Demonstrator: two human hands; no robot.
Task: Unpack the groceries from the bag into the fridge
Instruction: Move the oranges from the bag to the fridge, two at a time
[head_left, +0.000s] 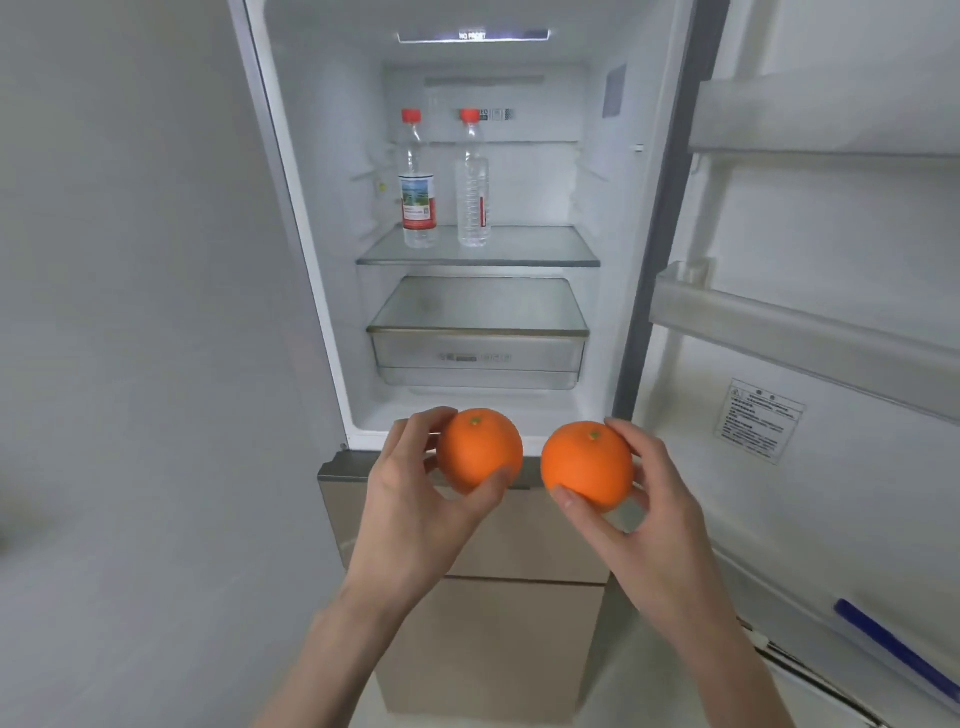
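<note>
Holding one orange each: left hand grips left orange, right hand grips right orange, both before open fridge. Two bottles upright on glass shelf.

Two bare forearms enter from the lower edge of the view, uncovered to the frame edge with no sleeve showing. The left hand and right hand are ungloved. Fingernails are short and unpainted. Wrists and fingers are bare of any worn item.
</note>
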